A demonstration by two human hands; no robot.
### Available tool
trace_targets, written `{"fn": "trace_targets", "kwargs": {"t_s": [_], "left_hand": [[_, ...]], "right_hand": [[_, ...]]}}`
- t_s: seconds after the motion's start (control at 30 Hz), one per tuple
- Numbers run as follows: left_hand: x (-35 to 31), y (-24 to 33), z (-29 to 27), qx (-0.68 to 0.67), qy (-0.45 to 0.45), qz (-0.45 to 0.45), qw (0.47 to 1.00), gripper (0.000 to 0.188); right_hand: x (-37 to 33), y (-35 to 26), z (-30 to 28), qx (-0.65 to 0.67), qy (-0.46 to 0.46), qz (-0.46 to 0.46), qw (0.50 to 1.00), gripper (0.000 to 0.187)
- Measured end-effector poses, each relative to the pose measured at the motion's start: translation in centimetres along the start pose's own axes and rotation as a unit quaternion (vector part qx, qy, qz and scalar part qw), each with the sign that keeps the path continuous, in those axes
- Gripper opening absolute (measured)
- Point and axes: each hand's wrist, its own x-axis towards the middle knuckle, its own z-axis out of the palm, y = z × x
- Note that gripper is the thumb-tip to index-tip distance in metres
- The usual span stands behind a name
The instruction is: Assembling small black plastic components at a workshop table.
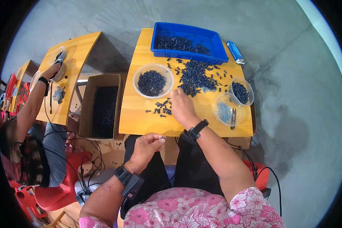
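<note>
L hand (144, 150) pinches a tiny dark part (163, 137) just off the desk's (136, 123) near edge; a slack pinch could drop it. R hand (183, 108) is nr the clear round tub (135, 81), grip can't tell; a wrist brush might scatter loose parts (164, 110) nr that edge. Pinched part: dark, mostly hidden by fingertips.

Left hand (143, 149) pinching small dark part (163, 137) by table's (135, 117) near edge. Right hand (184, 107) at dark-part pile's (195, 78) near-left edge, beside clear bowl (135, 83). Blue tray (207, 39) far side. Right: clear tub (250, 92) of dark parts (239, 93), nearer tub (222, 98) of pale-blue bits (224, 112), snips (233, 117).
</note>
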Motion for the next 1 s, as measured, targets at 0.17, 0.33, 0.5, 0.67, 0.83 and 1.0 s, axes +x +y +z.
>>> {"fn": "trace_targets", "kwargs": {"t_s": [0.17, 0.33, 0.5, 0.67, 0.83, 1.0], "left_hand": [[-0.4, 1.2, 0.9, -0.028, 0.019, 0.029, 0.999, 0.01], [-1.5, 2.0, 2.0, -0.102, -0.008, 0.045, 0.994, 0.014], [-2.9, 1.9, 3.6, -0.08, -0.059, 0.042, 0.994, 0.016], [-5.0, 2.2, 5.3, -0.114, -0.08, 0.026, 0.99, 0.017], [-5.9, 1.9, 6.1, -0.204, -0.157, -0.008, 0.966, 0.019], [-6.6, 0.8, 6.1, -0.227, -0.18, -0.024, 0.957, 0.018]], "right_hand": [[-3.7, -1.4, -3.4, 0.378, -0.011, 0.058, 0.924, 0.008], [-8.2, -3.6, -8.0, 0.627, -0.153, 0.2, 0.737, 0.009], [-11.1, -4.7, -9.7, 0.642, -0.113, 0.197, 0.733, 0.011], [-13.1, -5.4, -11.4, 0.59, -0.063, 0.172, 0.786, 0.009], [-14.7, -5.9, -13.4, 0.567, -0.017, 0.13, 0.813, 0.008], [-15.6, -6.4, -14.9, 0.449, 0.065, 0.026, 0.891, 0.014]]}}
